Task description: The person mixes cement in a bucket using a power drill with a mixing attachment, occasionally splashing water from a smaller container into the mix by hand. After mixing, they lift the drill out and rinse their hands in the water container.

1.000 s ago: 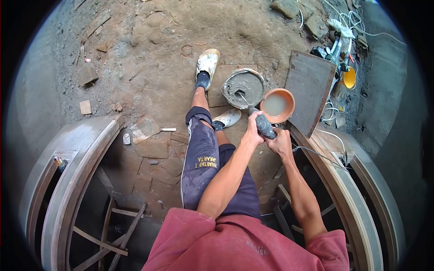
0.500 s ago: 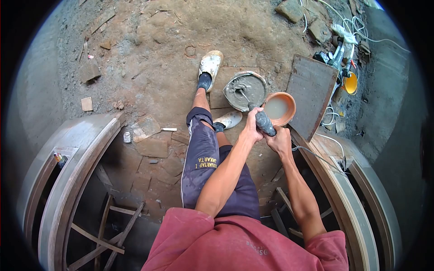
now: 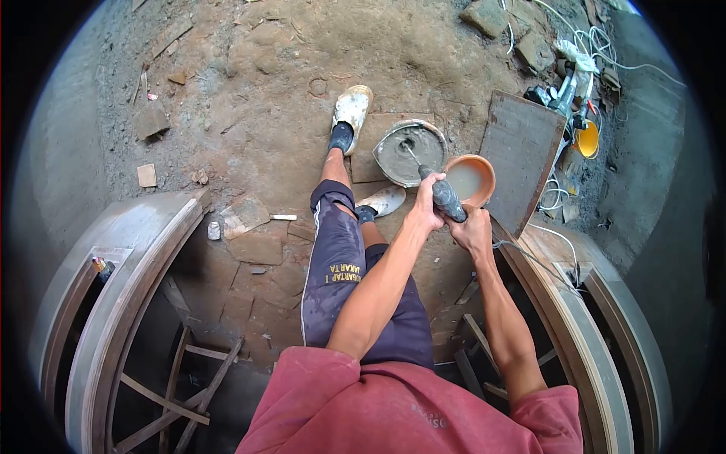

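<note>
Both my hands grip a dark, mortar-smeared power drill (image 3: pixel 443 195). My left hand (image 3: pixel 427 202) is wrapped round the front of its body, while my right hand (image 3: pixel 473 229) closes on the rear end. A thin mixing rod (image 3: pixel 413 155) runs from the drill down into wet grey mortar (image 3: pixel 401 160). The mortar fills a round bucket (image 3: pixel 380 168) with a crusted rim, and there is a hollow where the rod enters. Close beside it stands an orange-brown bucket (image 3: pixel 490 181) of cloudy water, partly behind the drill.
A flat board (image 3: pixel 518 159) lies right of the buckets. Beyond it are a yellow container (image 3: pixel 587 140), tools and tangled white cable (image 3: pixel 601 45). Curved wooden frames (image 3: pixel 144 303) flank me on both sides. Broken tiles (image 3: pixel 243 215) and a small white jar (image 3: pixel 213 231) lie at left.
The drill and both hands have shifted slightly down and to the right. The rod's entry point and the hollow in the mortar have moved a little toward the bucket's far side.
</note>
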Tool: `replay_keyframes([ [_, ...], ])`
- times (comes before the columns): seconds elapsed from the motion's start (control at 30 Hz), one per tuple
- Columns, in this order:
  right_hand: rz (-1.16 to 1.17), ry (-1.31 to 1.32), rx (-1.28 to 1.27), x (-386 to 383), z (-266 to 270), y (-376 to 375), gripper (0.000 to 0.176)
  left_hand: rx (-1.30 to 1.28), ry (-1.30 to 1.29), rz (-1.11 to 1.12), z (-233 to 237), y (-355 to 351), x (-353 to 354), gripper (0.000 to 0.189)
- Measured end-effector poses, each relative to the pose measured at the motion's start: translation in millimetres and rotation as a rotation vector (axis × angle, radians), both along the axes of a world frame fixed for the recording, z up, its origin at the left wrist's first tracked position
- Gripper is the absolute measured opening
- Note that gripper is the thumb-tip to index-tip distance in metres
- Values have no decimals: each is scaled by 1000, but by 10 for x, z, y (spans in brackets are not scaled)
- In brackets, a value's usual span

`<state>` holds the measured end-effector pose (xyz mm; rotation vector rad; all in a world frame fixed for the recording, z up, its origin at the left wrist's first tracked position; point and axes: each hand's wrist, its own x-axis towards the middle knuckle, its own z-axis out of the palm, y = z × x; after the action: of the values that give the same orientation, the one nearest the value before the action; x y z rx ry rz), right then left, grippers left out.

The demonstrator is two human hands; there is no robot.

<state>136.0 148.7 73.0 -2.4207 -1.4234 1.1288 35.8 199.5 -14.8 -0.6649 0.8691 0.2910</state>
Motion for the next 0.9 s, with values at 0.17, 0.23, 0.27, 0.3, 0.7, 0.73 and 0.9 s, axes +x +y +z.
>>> replay_keyframes([
  [0.17,-11,-13,-47,50,54,16,30,-34,-24,-38,0,27,64,28],
  [0.23,-37,-2,-19,63,54,36,30,-28,-14,-43,8,65,98,28],
  [0.27,-38,-1,-23,62,67,19,30,-32,-18,-56,21,49,105,29],
  [0.3,-55,-16,-55,68,58,29,31,-30,-22,-68,17,67,114,29],
  [0.7,-120,-27,-91,205,19,-93,33,23,-43,-110,-42,-47,302,29],
  [0.73,-126,-25,-88,221,23,-120,33,21,-45,-112,-49,-85,339,29],
  [0.9,-140,-37,-109,283,-2,-189,33,19,-30,-123,-68,-142,392,30],
])
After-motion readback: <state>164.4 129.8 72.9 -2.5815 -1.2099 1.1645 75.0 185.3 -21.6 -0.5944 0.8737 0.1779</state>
